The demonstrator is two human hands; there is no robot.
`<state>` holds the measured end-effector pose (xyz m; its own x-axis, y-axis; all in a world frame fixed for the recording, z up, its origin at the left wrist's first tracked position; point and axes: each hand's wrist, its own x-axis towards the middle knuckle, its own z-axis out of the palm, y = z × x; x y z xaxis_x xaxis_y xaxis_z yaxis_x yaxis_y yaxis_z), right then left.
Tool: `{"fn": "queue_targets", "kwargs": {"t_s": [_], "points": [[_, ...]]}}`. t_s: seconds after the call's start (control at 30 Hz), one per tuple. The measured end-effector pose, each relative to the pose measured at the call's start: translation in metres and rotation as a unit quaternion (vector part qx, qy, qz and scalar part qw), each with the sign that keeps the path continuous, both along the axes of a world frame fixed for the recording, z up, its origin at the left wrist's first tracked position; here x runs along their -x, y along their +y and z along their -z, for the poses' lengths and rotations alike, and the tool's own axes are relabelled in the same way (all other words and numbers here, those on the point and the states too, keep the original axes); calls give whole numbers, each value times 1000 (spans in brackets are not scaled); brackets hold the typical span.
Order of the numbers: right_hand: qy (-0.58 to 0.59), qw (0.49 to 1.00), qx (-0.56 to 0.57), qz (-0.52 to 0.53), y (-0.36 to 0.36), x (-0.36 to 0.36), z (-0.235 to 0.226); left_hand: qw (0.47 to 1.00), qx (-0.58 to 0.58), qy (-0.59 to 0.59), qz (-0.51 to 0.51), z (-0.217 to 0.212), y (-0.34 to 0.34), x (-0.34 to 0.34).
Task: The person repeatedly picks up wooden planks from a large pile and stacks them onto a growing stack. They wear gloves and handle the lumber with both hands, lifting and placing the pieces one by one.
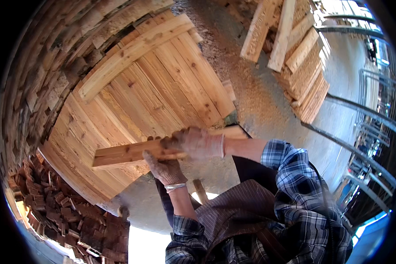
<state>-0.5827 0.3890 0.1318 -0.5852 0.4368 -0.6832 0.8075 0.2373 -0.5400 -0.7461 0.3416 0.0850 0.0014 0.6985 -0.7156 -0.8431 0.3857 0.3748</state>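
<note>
Over the slatted wooden panel [163, 88], w/ sawdust-strewn floor [255, 97] beyond: a person in a plaid shirt and work gloves holds a plank [127, 154] roughly level above the panel's near edge.

Left hand [165, 169]: gloved, under the plank near its mid-length, fingers curled up around the lower edge. Closed on it.

Right hand [198, 143]: gloved, clamped over the plank's top face just right of the left hand, fingers wrapped down the far side. Closed on it. Plank's right end runs on behind this hand; extent there unclear.

Handling, as judged: raw sawn softwood, stiff, no sag visible along the free left end. Prob. light to moderate for its length. Surface rough, so grip good, splinter risk, gloves appropriate. Not fragile. Best hold is edges near the middle, two hands apart for balance; present hold sits right of centre, so left end may tip.

Surroundings: one batten [132, 53] lies diagonally across the panel. Stacked planks [303, 66] upper right. Wall of cut wood blocks [44, 66] at left; pile of darker offcuts [75, 215] lower left. Metal rails [365, 119] at right.
</note>
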Motion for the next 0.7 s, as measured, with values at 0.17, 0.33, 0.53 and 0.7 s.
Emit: {"fn": "queue_targets", "kwargs": {"t_s": [0.17,0.33,0.53,0.7], "points": [[-30,933,-358,13,-29,-59,98,976,76,102,176,-11,-54,-3],[-38,928,-361,84,-28,-64,105,924,106,274,243,-13,-65,4],[53,815,-350,459,-37,-197,43,892,-30,356,277,-20,-12,-48],[-287,636,-308,647,-18,-368,23,840,-151,350,387,-35,71,-221]]}}
